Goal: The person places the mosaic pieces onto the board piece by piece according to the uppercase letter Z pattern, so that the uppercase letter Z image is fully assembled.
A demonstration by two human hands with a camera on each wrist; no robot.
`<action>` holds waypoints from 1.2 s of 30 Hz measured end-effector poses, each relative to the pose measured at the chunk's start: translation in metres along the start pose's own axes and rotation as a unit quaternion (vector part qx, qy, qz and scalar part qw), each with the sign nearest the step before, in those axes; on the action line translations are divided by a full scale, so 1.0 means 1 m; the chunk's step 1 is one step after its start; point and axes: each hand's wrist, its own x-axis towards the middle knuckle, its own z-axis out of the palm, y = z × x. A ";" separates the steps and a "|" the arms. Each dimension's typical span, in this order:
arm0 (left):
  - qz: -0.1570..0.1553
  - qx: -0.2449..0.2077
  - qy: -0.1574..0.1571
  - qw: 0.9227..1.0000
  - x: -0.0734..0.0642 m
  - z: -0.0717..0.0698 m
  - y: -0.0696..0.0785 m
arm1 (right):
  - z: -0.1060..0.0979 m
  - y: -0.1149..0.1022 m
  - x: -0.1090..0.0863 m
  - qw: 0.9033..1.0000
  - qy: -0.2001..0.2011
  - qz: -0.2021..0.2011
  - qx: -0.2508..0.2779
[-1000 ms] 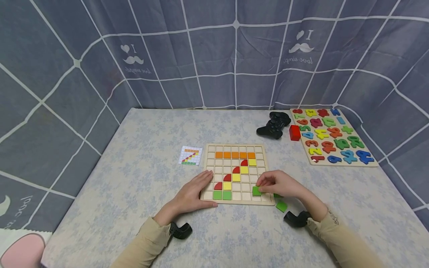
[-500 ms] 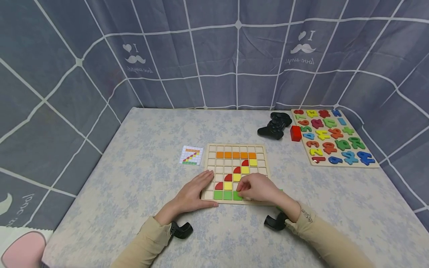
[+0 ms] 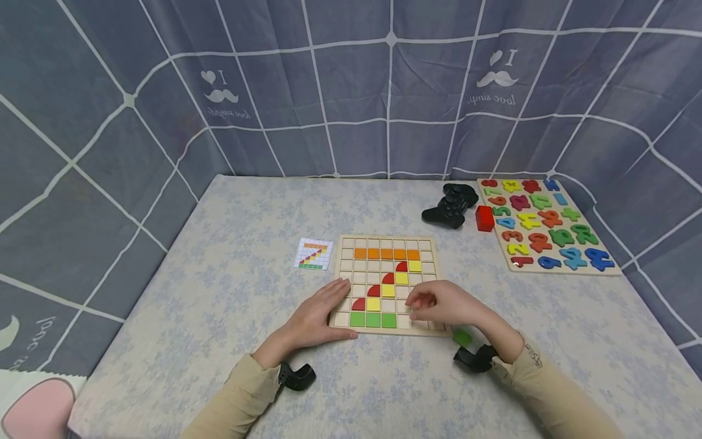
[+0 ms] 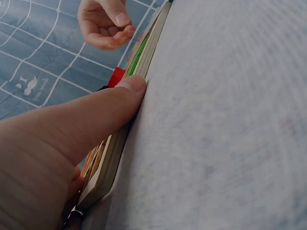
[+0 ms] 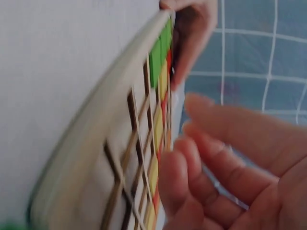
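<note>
A wooden grid board [image 3: 347, 266] lies on the table with a 7-by-7-like pattern of cells, partly filled with orange tiles [image 3: 373, 253], yellow tiles [image 3: 388, 290], red quarter-round tiles [image 3: 374, 291] and three green tiles [image 3: 373, 320] in the bottom row. My left hand [image 3: 314, 318] rests around the board's near left corner, thumb [image 4: 132, 86] against the front edge and fingers along the left side. Over the lower right cells hovers my right hand [image 3: 446, 303], its fingers loosely bent with nothing between them. A loose green tile [image 3: 462, 337] lies under the right wrist.
A pattern card [image 3: 313, 254] lies left of the board. Toward the back right are a black game controller [image 3: 451, 206], a red block [image 3: 484, 218] and a board of colourful numbers and letters [image 3: 548, 235]. A tiled-print curtain [image 3: 351, 91] hangs behind the table.
My right hand carried a green tile left, set it third in the bottom row and let go, then drew back to the right. The left hand stayed put.
</note>
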 end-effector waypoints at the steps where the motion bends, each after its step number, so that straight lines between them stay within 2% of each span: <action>1: 0.000 0.001 0.000 1.000 0.000 0.000 0.000 | -0.003 0.003 -0.003 1.000 -0.004 -0.005 0.007; 5: 0.000 0.002 0.000 1.000 0.000 0.001 0.000 | -0.014 0.012 -0.015 0.999 -0.011 -0.013 0.027; 14: 0.001 0.002 0.003 1.000 0.000 0.000 0.000 | -0.026 0.034 -0.034 0.998 0.012 0.007 0.063; 25: 0.001 0.002 0.004 1.000 0.000 0.001 0.001 | -0.030 0.059 -0.042 0.994 0.042 0.037 0.093; 30: 0.000 0.002 0.004 1.000 0.000 0.001 0.001 | -0.032 0.066 -0.044 0.993 0.039 0.037 0.107; 36: 0.016 0.006 0.019 1.000 -0.001 0.000 0.001 | -0.034 0.069 -0.045 0.990 0.025 0.031 0.132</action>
